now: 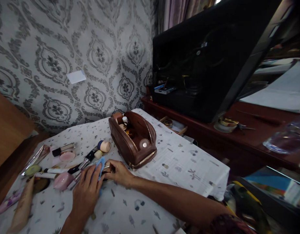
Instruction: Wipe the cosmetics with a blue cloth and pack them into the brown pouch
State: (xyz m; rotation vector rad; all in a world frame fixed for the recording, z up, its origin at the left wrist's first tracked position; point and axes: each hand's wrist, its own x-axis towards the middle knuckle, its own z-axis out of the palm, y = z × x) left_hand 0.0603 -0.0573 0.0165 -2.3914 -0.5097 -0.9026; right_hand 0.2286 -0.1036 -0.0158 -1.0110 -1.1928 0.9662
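Near the open brown bag (122,141), on its left, my left hand (88,180) holds a blue cloth (100,165) against a small gold-coloured item (107,167) pinched in my right hand (120,174); pushing too hard could make it slip among the brushes (88,157) farther left of the bag

And it's a home, a lived-in room: grey damask wallpaper (98,61) climbs beyond the right hand (120,174), while makeup (63,180) lies loose just left of the left hand (86,183) on a printed cloth (186,170). Off right of the grip, a big dark screen (208,65) stands on a red-brown cabinet (252,112) (one drawer (183,130) open!), a curtain (175,13) showing above.
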